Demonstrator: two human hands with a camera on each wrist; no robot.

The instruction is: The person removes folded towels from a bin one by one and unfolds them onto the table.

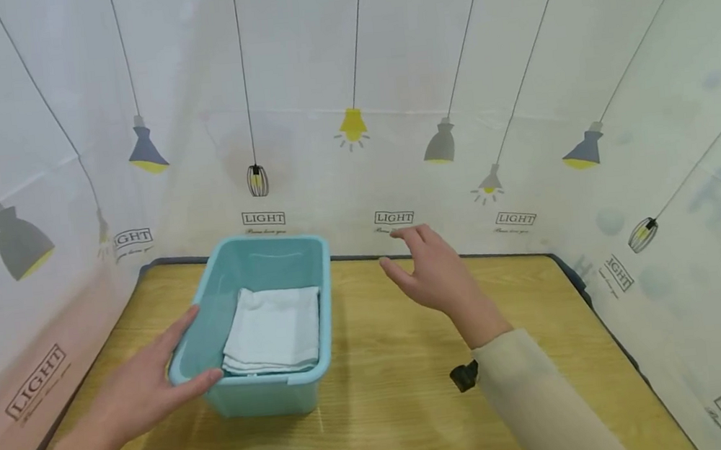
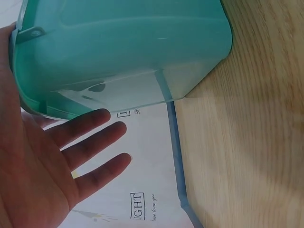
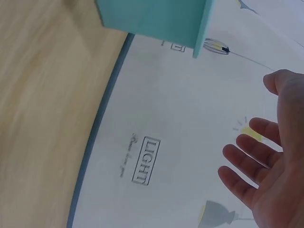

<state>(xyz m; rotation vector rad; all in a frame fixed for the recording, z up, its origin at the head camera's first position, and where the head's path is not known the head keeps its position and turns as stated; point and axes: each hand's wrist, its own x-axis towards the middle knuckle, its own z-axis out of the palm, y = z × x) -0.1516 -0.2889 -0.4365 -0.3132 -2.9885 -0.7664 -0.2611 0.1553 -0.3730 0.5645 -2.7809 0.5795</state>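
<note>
A light teal plastic bin (image 1: 266, 397) stands on the wooden table, left of centre. Folded white cloths (image 1: 275, 327) lie stacked in its near part. At the bin's near left corner is my left hand (image 1: 144, 383), its thumb by the near rim and its fingers reaching along the left side. Seen from the left wrist, those fingers (image 2: 95, 147) are spread and fairly straight beside the bin's wall (image 2: 128, 42). My right hand (image 1: 433, 276) hovers in the air to the right of the bin, apart from it, fingers loosely bent and holding nothing.
The wood-grain table (image 1: 408, 380) has a dark edge strip along its back and sides. Behind it hangs a pale sheet (image 1: 299, 64) printed with lamps and the word LIGHT, which also runs along both sides. A black band piece (image 1: 464, 376) shows at my right cuff.
</note>
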